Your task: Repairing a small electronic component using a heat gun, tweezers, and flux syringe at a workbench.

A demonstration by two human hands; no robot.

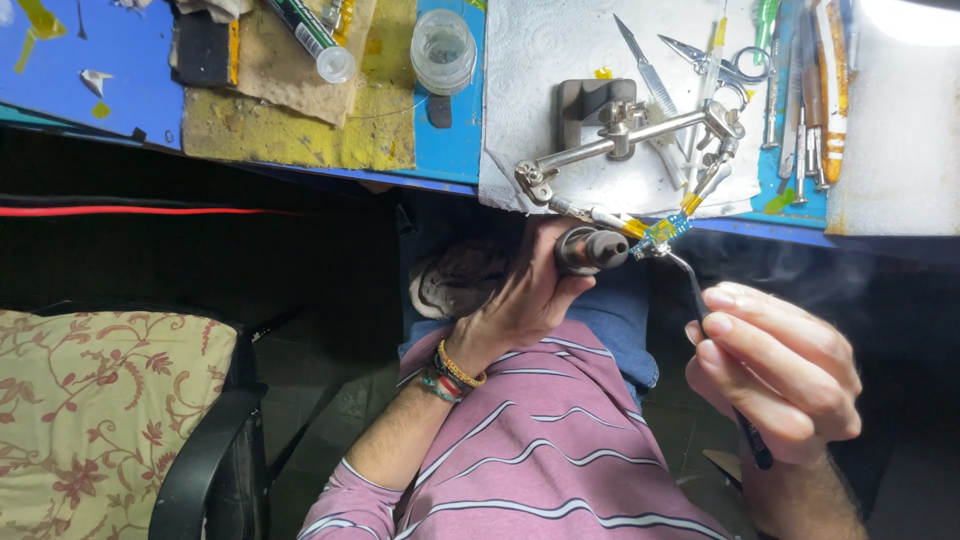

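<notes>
While the person's striped pink sleeve (540, 450) fills the near foreground, the right hand (775, 370) is closed around dark curved tweezers (700, 300), whose tip touches a small blue circuit board (662, 232). The left hand (525, 295) is wrapped around a dark cylindrical heating tool (590, 250), its nozzle just beside the board. The board sits clamped in a metal helping-hand stand (620, 135), which rests on a white paper towel (540, 60) at the edge of the blue desk (450, 140). Farther back stand a clear round jar (443, 50), contents unclear, and a green tube (315, 38) lying on a stained yellow cloth (300, 125). Tools (810, 90) lie at right. A floral cushion (100, 410) rests on a black chair at left.
</notes>
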